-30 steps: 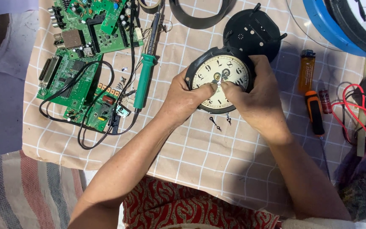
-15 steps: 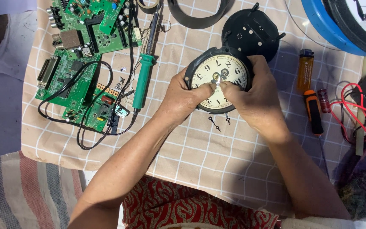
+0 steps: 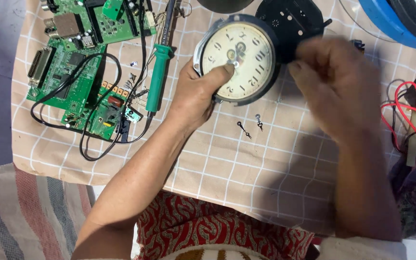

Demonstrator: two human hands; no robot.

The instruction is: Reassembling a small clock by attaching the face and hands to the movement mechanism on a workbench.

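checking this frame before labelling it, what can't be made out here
Head view:
- Right hand: motion-blurred; whether it holds anything is unclear.
- Clock: left hand covers its lower left rim.
- Black back cover: cut by top edge, partly behind right hand.
- Loose clock hands: too small for detail.

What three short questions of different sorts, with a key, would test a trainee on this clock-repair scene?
1. True or false: the left hand holds the round clock with its thumb on the dial.
2. Which tool lies just left of the clock? A) green-handled soldering iron B) hammer C) pliers
3. Fill in: two small loose clock hands lie on the checked ____ below the clock.

Key: 1 true; 2 A; 3 cloth. The right hand is blurred beside the clock, so whether it holds anything cannot be told.
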